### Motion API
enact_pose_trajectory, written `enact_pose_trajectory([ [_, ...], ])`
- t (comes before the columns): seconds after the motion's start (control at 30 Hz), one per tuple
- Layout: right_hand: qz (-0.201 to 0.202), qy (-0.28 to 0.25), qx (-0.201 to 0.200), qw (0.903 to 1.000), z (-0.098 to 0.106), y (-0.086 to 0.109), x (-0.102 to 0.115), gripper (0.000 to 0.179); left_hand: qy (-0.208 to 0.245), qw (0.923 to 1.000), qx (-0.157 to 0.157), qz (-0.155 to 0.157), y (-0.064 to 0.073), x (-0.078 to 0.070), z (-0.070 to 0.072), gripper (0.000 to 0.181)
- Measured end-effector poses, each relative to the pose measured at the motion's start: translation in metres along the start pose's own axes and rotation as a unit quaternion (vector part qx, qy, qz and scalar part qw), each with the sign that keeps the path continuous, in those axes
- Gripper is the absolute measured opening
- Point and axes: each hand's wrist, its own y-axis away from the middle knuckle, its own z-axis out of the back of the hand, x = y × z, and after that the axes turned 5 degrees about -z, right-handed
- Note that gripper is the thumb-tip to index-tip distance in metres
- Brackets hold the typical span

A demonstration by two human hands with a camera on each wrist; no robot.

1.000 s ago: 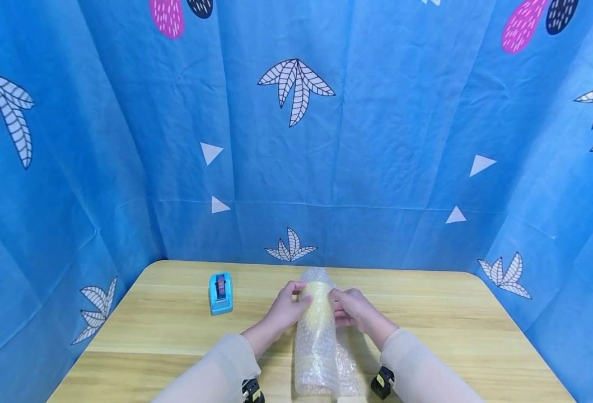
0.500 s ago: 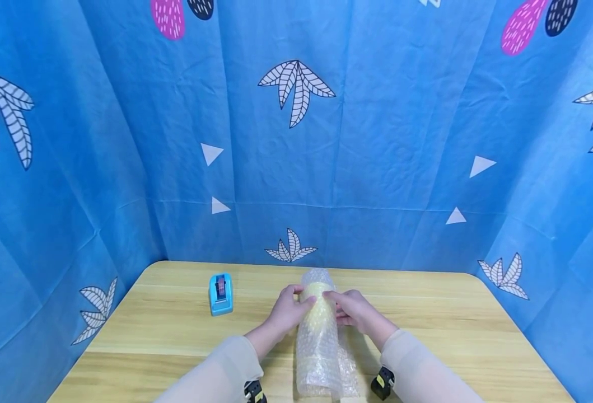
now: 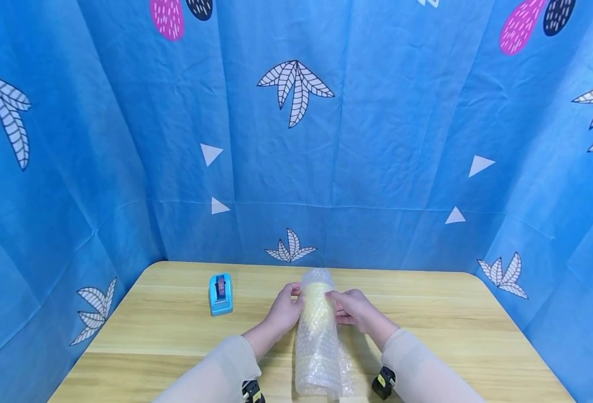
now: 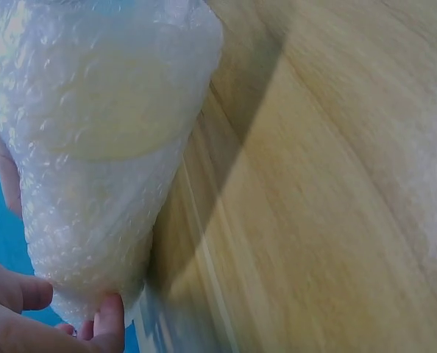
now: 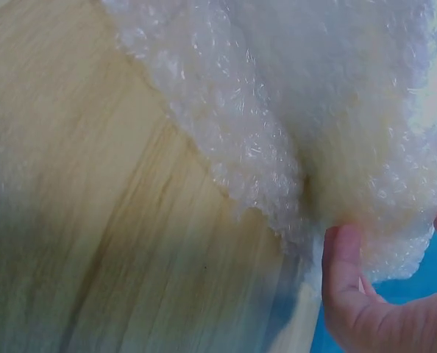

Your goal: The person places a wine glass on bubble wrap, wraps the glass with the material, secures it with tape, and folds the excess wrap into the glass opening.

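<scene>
A roll of bubble wrap (image 3: 317, 347) lies lengthwise on the table, pointing away from me. Something yellowish shows through its far half; its kind is hidden by the layers. My left hand (image 3: 283, 309) holds the roll's left side near the far end, thumb and fingers against the plastic. On the opposite side my right hand (image 3: 355, 308) grips it, with the thumb on top and fingers low at the side. A loose flap of bubble wrap (image 5: 226, 132) lies flat along the roll's right side. In the left wrist view, fingertips (image 4: 109, 312) press into the wrap (image 4: 93, 198).
A blue tape dispenser (image 3: 220, 294) stands on the wooden table (image 3: 427, 319), left of the hands. Blue patterned cloth (image 3: 286, 168) hangs behind the table and along both sides.
The flap at the roll's right shows narrower than before. Both thumbs slid inward over the roll, then drew back toward its sides; the left thumb now sits at the left edge.
</scene>
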Motion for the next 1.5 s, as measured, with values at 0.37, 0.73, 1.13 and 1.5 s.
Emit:
enact_pose_trajectory([
  [0.37,0.002,-0.019,-0.004,0.9998,0.0018,0.0008,0.0001,0.025,0.014,0.9989,0.029,0.035,0.0005,0.0026,-0.0003,0.044],
  [0.73,-0.012,-0.021,-0.007,0.9997,-0.0006,-0.0038,-0.0031,0.024,0.036,0.9980,0.034,0.038,0.0020,0.0021,-0.0007,0.046],
  [1.13,-0.006,-0.027,0.017,0.9995,-0.0023,-0.0022,-0.0009,0.015,0.063,0.9961,0.022,0.058,-0.0005,0.0042,-0.0019,0.050],
  [1.5,0.012,0.010,0.001,0.9999,-0.0030,0.0038,0.0006,0.027,0.066,0.9954,0.005,0.070,-0.0005,0.0059,-0.0046,0.055],
])
